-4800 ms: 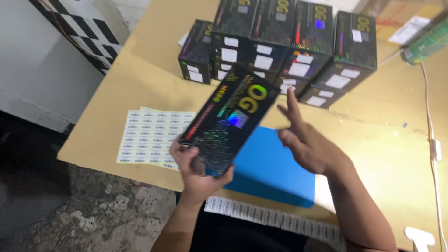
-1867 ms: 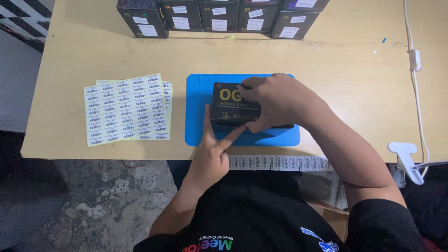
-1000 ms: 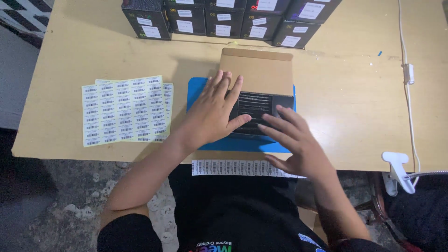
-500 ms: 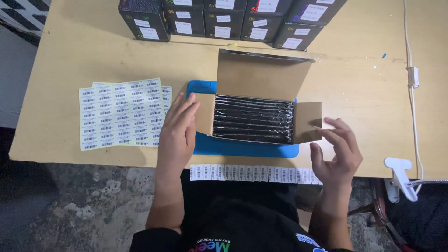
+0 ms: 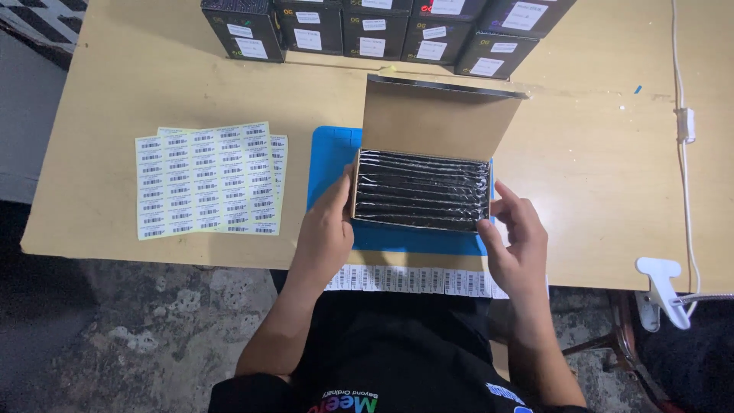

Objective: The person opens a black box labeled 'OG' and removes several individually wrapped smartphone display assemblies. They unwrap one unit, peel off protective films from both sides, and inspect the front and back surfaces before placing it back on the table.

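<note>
Your left hand (image 5: 325, 233) flat against open box (image 5: 422, 191) side; right hand (image 5: 520, 243) open, fingertips at other side. Lid up, black packets (image 5: 420, 187) untouched; label sheets (image 5: 205, 180) unpeeled.

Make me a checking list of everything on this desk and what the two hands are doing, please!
Surface: tan wooden table with a blue mat near its front edge.
Job's things: open cardboard box on the mat, lid up, filled with black shiny packets.
Clutter: barcode sticker sheets at left; a sticker strip at the front edge; a row of black boxes at the back.
Hands: left hand touches the box's left side; right hand open at its right corner.
Cables: white cord with a switch, white clamp.
Surroundings: rough concrete floor.
</note>
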